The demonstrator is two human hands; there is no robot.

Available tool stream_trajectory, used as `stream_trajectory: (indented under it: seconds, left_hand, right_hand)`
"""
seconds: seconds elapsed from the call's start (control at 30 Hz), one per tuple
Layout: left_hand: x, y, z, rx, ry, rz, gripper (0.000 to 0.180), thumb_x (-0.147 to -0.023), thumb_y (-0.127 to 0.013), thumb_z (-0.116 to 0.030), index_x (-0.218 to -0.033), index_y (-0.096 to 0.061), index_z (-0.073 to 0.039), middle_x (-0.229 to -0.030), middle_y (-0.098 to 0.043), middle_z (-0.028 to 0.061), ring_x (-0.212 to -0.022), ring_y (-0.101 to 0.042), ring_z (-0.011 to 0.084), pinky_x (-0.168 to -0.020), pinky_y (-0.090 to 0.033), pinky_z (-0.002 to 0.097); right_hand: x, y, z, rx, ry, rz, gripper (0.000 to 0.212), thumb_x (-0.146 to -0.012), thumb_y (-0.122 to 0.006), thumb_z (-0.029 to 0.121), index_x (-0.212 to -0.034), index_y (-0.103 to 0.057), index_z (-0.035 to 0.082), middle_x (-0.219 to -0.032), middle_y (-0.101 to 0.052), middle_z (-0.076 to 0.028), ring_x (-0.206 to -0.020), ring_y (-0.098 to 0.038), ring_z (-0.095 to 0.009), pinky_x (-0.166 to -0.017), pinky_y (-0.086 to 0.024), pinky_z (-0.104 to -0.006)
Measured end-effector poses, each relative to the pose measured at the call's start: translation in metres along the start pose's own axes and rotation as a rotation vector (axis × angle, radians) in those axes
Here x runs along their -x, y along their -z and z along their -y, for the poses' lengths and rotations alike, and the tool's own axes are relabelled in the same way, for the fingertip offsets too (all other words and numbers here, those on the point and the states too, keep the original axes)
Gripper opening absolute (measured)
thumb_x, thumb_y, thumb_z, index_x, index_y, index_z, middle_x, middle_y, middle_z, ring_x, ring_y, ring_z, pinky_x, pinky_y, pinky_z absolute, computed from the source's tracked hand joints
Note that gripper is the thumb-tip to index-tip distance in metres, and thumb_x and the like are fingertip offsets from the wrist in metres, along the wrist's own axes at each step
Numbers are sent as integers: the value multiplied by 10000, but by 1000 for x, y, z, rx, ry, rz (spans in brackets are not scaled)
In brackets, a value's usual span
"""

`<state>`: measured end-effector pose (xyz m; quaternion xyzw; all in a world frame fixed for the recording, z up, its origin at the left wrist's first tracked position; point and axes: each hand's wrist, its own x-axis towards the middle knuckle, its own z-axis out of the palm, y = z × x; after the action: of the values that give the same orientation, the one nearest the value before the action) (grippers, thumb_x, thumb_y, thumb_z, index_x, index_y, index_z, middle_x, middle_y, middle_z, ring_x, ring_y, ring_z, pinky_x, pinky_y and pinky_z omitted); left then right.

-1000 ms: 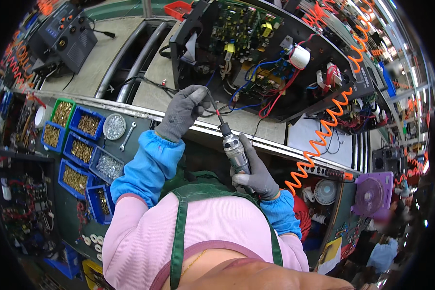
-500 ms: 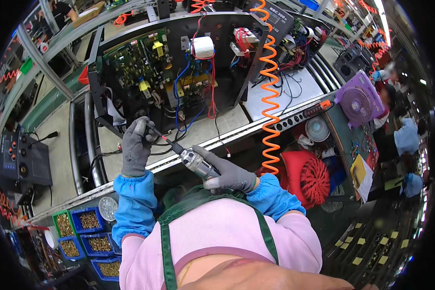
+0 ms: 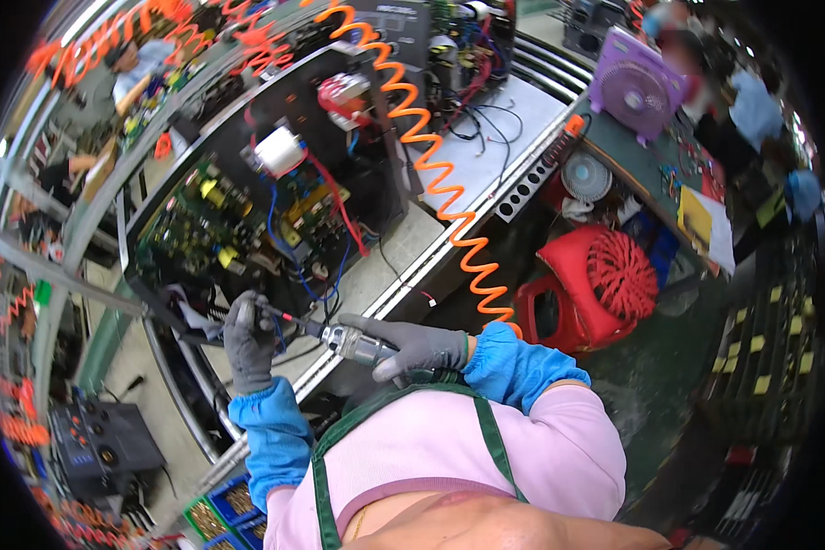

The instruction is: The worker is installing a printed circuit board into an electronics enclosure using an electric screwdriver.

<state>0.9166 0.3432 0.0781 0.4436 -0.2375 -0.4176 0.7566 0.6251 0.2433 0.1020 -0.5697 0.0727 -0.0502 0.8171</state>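
Note:
My right hand (image 3: 412, 349), in a grey glove, grips a silver pneumatic screwdriver (image 3: 357, 345) lying almost level, its bit pointing left. My left hand (image 3: 247, 337), also gloved, pinches the bit near its tip at the lower edge of an open black chassis (image 3: 376, 174). Inside the chassis sit a green circuit board (image 3: 215, 225), a white cylinder part (image 3: 280, 151) and red and blue wires. An orange coiled air hose (image 3: 440, 188) runs from the top of the picture down toward the tool's rear end.
The chassis rests on a grey conveyor bench (image 3: 486, 156). A red plastic stool (image 3: 596, 284) stands to the right, a purple fan (image 3: 632, 87) and a small white fan (image 3: 585, 176) beyond it. Blue bins of screws (image 3: 225, 509) sit lower left. Other people work at the far edges.
The view has swung round, so the chassis now lies upper left and the stool right. Both hands stay on the screwdriver, which has tilted from steep to nearly level.

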Motion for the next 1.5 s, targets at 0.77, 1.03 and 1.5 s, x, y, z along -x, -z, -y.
stream_trajectory:
  seconds: [0.77,1.03,1.5]
  left_hand:
    - [-19,-59,-3,-630,131,228,276,-924,-600,-247,-1029,-585,8,-859,-585,64,-643,-500,98,-560,-399,203]
    - [-9,-75,15,-338,150,62,250,-925,-565,-207,-1060,-583,4,-844,-616,61,-645,-539,106,-575,-433,209]
    - [-3,-51,20,75,171,-166,285,-926,-567,-209,-1133,-591,-15,-926,-644,76,-750,-599,131,-582,-469,214]
  right_hand:
    - [20,46,-56,111,311,-58,1153,-659,-772,495,-1508,-106,88,-1212,-486,-119,-847,-570,-139,-682,-487,-260]
    - [35,33,-34,-183,127,-19,1100,-695,-785,320,-1511,-78,110,-1184,-490,-113,-713,-573,-124,-573,-497,-235]
    - [18,18,-19,-127,-60,-28,971,-735,-673,110,-1516,-96,136,-1212,-505,-108,-658,-579,-120,-575,-505,-266]
